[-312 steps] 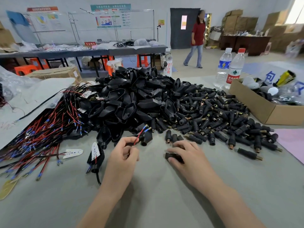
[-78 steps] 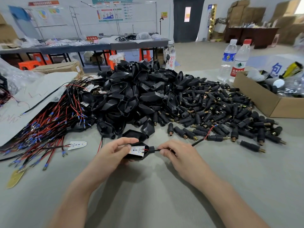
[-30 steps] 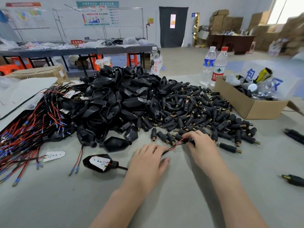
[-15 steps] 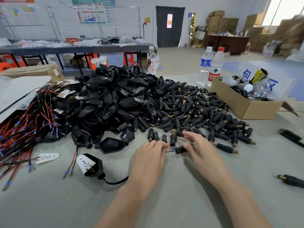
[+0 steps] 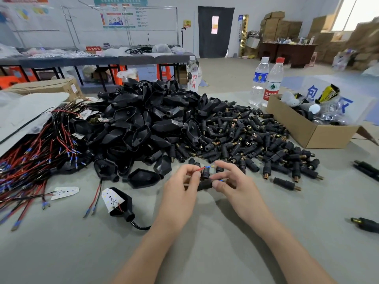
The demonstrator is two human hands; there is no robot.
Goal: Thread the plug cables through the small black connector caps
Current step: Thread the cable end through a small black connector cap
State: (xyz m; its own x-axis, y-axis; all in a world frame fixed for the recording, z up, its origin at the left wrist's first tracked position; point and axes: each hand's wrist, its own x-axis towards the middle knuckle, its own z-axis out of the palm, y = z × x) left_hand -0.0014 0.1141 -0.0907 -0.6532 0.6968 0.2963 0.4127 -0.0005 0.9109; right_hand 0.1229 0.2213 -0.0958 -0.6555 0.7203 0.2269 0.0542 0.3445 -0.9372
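My left hand (image 5: 180,187) is curled, and its fingertips pinch a thin red wire (image 5: 200,169) with a blue tip. My right hand (image 5: 235,185) is curled too. Its thumb and fingers pinch a small black cap (image 5: 205,172). The cap sits right between my two hands, and the red wire pokes out past it. A thick black cable (image 5: 205,184) lies just under the cap, between my fingers.

At 8 o'clock from my hands a black plug (image 5: 121,203) with a white board on it rests on the grey table (image 5: 205,253). Its cord runs under my left arm.

At 12 o'clock is a big heap of black shells (image 5: 143,124). At 1 o'clock is a heap of little caps (image 5: 246,140). At 9 o'clock lies a bunch of red and black wires (image 5: 30,160). At 2 o'clock stands a cardboard box (image 5: 307,132), with two water bottles (image 5: 266,80) just beside it. Far back are a long table, a dark door and stacked boxes.
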